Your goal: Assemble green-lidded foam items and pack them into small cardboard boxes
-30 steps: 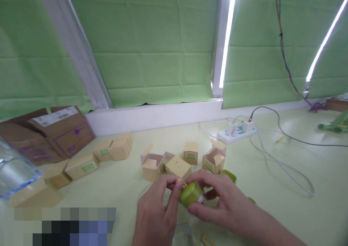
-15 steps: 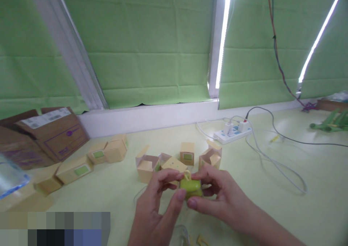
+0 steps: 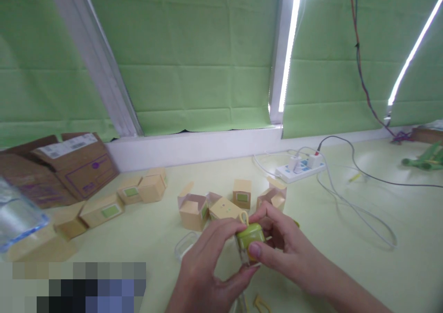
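Observation:
Between my two hands is a small glossy yellow-green case (image 3: 251, 235) with a cream loop on top and what looks like a clear cover around its lower part. My left hand (image 3: 207, 269) grips it from the left, fingers at the top edge and thumb below. My right hand (image 3: 287, 246) closes on its right side, with the thumb pressed on the front. Left of the hands lies a clear plastic shell (image 3: 185, 244), partly hidden. A yellow bent piece (image 3: 262, 303) lies on the table below the hands.
Behind the hands stand open cartons (image 3: 194, 213) and a closed small box (image 3: 242, 195). More small boxes (image 3: 102, 211) line the left, beside a large cardboard box (image 3: 83, 165). A power strip (image 3: 301, 170) with trailing cables (image 3: 360, 223) sits at the right.
The case has turned more upright and shifted slightly right, with the left thumb now lower under it. The clear shell on the table shows more. The view has moved slightly left.

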The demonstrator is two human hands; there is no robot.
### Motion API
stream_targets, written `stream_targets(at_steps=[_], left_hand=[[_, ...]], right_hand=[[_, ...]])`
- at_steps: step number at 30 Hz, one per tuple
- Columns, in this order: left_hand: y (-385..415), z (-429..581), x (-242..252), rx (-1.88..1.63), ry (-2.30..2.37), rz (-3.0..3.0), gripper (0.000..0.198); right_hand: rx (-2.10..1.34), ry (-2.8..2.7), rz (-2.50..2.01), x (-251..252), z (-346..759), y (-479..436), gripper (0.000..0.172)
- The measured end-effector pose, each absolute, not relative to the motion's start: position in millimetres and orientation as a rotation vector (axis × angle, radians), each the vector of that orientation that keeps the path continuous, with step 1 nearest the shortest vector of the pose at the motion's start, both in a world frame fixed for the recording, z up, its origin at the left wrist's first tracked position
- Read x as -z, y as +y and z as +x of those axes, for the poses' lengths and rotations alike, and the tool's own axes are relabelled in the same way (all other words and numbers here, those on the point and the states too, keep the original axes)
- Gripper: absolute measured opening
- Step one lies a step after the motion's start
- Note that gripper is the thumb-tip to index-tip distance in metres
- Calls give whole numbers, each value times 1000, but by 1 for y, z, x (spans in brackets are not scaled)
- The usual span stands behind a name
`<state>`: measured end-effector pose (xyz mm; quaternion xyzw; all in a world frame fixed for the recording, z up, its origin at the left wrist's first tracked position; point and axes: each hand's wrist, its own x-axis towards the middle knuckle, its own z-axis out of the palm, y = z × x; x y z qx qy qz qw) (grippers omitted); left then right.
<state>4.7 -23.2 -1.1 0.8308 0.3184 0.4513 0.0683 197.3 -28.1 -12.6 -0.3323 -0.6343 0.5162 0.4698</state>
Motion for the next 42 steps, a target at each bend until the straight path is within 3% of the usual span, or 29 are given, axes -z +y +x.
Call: stream_targets(at_steps=[8, 13, 18, 32, 39, 42], left_hand=[[-19, -1, 6, -1295, 954, 2087, 38], [-18, 1, 2, -1216, 1090, 2041, 12], [-21, 6, -4, -1181, 1167, 2139, 20], [-21, 4, -3, -1266, 1024, 2271, 16], [-18, 2, -2, -1386, 1275, 2166, 21], [-16, -1, -3, -1385, 1364, 2148, 20]], right_hand=[[-1119, -1650, -954, 5, 197, -28, 35], [-919, -1863, -1037, 3, 197, -30, 31], [-775, -1952, -1070, 10, 194, -32, 29], [-760, -1941, -1076, 12, 191, -31, 29], [-572, -2122, -1191, -1, 202, -28, 43], [-470, -2246, -1315, -3, 204, -26, 40]])
